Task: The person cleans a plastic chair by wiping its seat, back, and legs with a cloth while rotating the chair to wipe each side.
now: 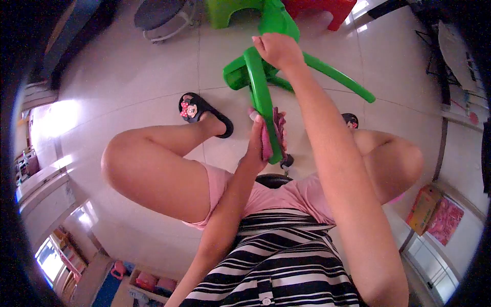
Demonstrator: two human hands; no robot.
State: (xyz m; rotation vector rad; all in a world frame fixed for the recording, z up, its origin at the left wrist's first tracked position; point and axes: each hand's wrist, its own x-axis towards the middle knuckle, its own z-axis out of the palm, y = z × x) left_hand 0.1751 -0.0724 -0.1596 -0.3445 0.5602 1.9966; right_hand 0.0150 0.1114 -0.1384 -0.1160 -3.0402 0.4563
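A green plastic chair is tipped over in front of me, its legs sticking out in several directions. My left hand is wrapped round the lower end of one leg, with a pinkish cloth pressed between palm and leg. Higher up, my right hand is closed on the chair where the legs meet the seat; its fingertips are partly hidden. Another leg points out to the right, beyond my right wrist.
A round dark stool stands at the upper left. Behind the chair are a lime-green plastic stool and a red one. My feet, in black slippers, rest on the tiled floor. A cardboard box sits at the right.
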